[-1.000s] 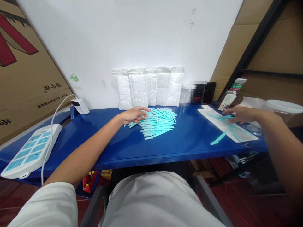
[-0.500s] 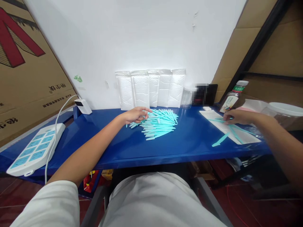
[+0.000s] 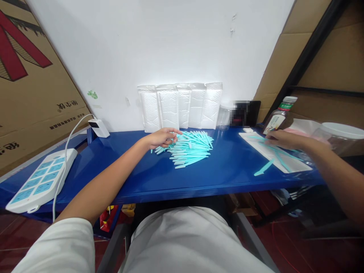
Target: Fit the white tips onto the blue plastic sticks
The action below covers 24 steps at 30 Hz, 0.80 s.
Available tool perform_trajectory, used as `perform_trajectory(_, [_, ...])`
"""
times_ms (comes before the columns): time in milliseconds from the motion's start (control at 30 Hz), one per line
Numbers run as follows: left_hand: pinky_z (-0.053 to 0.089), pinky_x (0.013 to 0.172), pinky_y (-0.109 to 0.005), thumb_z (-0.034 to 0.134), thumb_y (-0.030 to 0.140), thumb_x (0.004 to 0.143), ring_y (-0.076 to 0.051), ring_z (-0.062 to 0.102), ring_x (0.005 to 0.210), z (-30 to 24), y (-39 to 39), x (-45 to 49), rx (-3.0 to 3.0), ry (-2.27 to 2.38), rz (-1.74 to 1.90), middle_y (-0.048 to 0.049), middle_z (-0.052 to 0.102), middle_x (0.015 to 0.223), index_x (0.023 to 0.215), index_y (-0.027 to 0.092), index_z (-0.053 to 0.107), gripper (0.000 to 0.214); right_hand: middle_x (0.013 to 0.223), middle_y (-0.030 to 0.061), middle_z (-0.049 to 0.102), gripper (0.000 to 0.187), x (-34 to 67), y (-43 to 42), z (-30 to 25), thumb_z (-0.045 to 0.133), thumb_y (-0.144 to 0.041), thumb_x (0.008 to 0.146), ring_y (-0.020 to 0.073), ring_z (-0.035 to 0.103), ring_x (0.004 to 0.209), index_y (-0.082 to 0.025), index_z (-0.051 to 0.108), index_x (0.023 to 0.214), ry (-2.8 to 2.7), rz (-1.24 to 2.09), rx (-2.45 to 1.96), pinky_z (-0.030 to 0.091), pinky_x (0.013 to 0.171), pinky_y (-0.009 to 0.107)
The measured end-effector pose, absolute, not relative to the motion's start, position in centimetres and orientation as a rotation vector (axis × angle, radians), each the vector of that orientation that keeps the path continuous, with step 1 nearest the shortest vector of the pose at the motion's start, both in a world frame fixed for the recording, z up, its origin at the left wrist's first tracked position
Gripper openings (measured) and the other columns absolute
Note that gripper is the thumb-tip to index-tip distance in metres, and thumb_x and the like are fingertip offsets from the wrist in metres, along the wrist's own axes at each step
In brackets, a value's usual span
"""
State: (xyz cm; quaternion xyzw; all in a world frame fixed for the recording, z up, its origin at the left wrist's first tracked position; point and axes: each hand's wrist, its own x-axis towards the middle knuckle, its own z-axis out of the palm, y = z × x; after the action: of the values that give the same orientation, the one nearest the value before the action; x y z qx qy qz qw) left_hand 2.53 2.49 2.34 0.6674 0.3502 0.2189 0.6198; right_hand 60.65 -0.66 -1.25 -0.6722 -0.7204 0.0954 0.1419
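My left hand (image 3: 162,138) rests at the left side of a fanned pile of turquoise plastic sticks (image 3: 192,151) with paler tips. Its index finger is stretched out over them and the other fingers are loosely curled, with nothing visibly held. Off to the right, my right hand (image 3: 275,139) is closed with its fingertips down at a turquoise stick (image 3: 258,138) over a flat white bag (image 3: 253,146). Several more sticks lie on that bag under and beside the hand. One loose stick (image 3: 264,168) lies partly off its front edge.
White padded packets (image 3: 170,108) lean on the wall behind the pile. A clear jar (image 3: 224,117), a dark screen (image 3: 253,113) and a bottle (image 3: 277,119) stand at the back right. A lidded tub (image 3: 344,132) is farther right. A power strip (image 3: 42,180) lies left on the blue table (image 3: 170,185).
My right hand has shifted slightly left and away from me over the white bag. My left hand stays where it was; the view has moved a little.
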Motion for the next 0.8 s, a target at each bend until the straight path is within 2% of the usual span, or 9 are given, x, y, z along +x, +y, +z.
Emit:
perform_trajectory(67, [0.020,0.041,-0.018,0.072,0.027,0.090,-0.003,0.027,0.047,2.3,2.5,2.5,1.534,0.799,0.510,-0.0017,0.056,0.083,0.126,0.018,0.062,0.039,0.089,0.0131,0.073,0.019,60.2,-0.6,-0.8,0.062,-0.040,0.086,0.0286,0.063,0.082,-0.022,0.063,0.081,-2.166,0.288,-1.986,0.046,0.078,0.038])
perform_trajectory(167, [0.020,0.042,-0.018,0.071,0.027,0.090,-0.003,0.027,0.048,2.3,2.6,2.4,1.535,0.792,0.514,-0.0017,0.056,0.083,0.126,0.017,0.062,0.038,0.097,0.0134,0.074,0.020,59.5,-0.6,0.1,0.053,-0.038,0.093,0.0281,0.064,0.090,-0.021,0.063,0.089,-2.130,0.224,-1.989,0.045,0.084,0.037])
perform_trajectory(367, [0.020,0.041,-0.017,0.068,0.027,0.092,-0.003,0.025,0.048,2.5,2.4,2.5,1.545,0.803,0.501,-0.0012,0.055,0.084,0.128,0.017,0.060,0.038,0.094,0.0121,0.074,0.024,58.0,-1.0,1.0,0.050,-0.040,0.097,0.0256,0.064,0.090,-0.021,0.059,0.086,-2.133,0.188,-1.906,0.044,0.086,0.035])
perform_trajectory(467, [0.019,0.041,-0.017,0.069,0.027,0.092,-0.003,0.024,0.047,2.6,2.3,2.5,1.543,0.811,0.507,-0.0012,0.055,0.084,0.128,0.017,0.060,0.038,0.088,0.0108,0.073,0.032,57.2,-1.2,1.2,0.050,-0.051,0.098,0.0240,0.064,0.086,-0.021,0.057,0.087,-2.117,0.244,-1.826,0.044,0.086,0.035])
perform_trajectory(533, [0.020,0.041,-0.017,0.070,0.027,0.091,-0.003,0.025,0.047,2.6,2.3,2.5,1.543,0.810,0.510,-0.0012,0.056,0.083,0.127,0.017,0.061,0.039,0.082,0.0092,0.071,0.043,56.5,-1.4,1.2,0.051,-0.064,0.097,0.0227,0.063,0.080,-0.022,0.055,0.087,-2.082,0.286,-1.780,0.045,0.082,0.035])
perform_trajectory(633, [0.019,0.041,-0.017,0.071,0.028,0.090,-0.003,0.024,0.047,2.6,2.4,2.5,1.541,0.810,0.509,-0.0011,0.056,0.083,0.127,0.018,0.062,0.039,0.071,0.0042,0.064,0.057,55.6,-1.7,1.4,0.051,-0.079,0.090,0.0188,0.057,0.065,-0.023,0.053,0.088,-2.021,0.397,-1.724,0.044,0.067,0.033])
perform_trajectory(700, [0.019,0.041,-0.017,0.070,0.027,0.091,-0.003,0.024,0.047,2.6,2.4,2.5,1.542,0.807,0.508,-0.0012,0.056,0.083,0.127,0.018,0.062,0.038,0.066,0.0017,0.059,0.059,55.0,-1.9,1.6,0.051,-0.082,0.089,0.0164,0.052,0.059,-0.023,0.051,0.087,-2.005,0.401,-1.702,0.040,0.060,0.031])
perform_trajectory(800, [0.019,0.041,-0.018,0.070,0.027,0.091,-0.003,0.025,0.047,2.6,2.4,2.5,1.547,0.808,0.511,-0.0016,0.056,0.083,0.127,0.018,0.063,0.037,0.066,0.0011,0.056,0.055,54.3,-2.2,1.7,0.050,-0.077,0.093,0.0148,0.049,0.059,-0.022,0.051,0.084,-2.003,0.293,-1.676,0.039,0.059,0.031])
